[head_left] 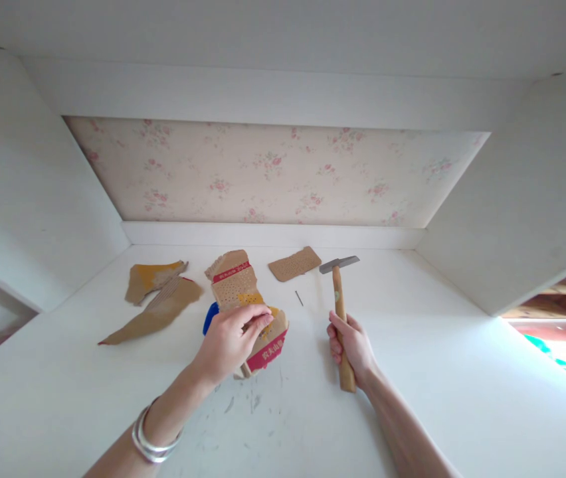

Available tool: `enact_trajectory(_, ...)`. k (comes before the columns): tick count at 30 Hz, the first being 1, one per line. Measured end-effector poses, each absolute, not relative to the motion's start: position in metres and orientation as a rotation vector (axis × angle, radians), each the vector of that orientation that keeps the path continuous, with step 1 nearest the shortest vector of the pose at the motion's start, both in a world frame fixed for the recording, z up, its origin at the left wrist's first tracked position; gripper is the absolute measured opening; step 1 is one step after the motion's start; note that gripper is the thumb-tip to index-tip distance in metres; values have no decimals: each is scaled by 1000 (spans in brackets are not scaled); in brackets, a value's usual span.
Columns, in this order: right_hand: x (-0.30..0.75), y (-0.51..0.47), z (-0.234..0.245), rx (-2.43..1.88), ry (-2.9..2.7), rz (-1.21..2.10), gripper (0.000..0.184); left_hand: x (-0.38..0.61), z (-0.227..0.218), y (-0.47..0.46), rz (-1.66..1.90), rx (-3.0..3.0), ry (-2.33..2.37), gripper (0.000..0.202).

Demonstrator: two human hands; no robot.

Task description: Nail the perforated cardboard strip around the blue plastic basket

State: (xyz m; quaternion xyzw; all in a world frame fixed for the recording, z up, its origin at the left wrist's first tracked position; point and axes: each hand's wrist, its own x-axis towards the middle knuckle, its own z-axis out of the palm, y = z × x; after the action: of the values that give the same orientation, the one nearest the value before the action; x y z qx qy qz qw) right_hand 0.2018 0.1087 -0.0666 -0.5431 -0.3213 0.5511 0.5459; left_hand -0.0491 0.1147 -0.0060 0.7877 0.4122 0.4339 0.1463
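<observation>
Hammer and cardboard
Your right hand gripped the hammer — your left hand pinched closed on the cardboard.

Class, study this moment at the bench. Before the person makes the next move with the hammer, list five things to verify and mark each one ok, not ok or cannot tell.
1. Grip on the tool: the right hand wraps the wooden handle of the hammer. Ok.
2. Work steadied: the left hand rests on the punched cardboard piece. Ok.
3. Nail set up: the nail lies loose on the table, in neither hand. Not ok.
4. Left fingers pinching anything small: cannot tell.
5. Flat support: a blue object sits partly under the cardboard. Cannot tell.
</observation>
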Motion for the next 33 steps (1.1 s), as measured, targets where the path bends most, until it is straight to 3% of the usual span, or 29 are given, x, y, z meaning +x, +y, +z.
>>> enact_trajectory(22,202,106,-70,-1315,-773,1302,37,-51,-7,114,1074,2213,1225,15)
enact_trajectory(33,170,45,-38,-1276,-958,1332,38,-51,1,113,1110,2217,1082,23)
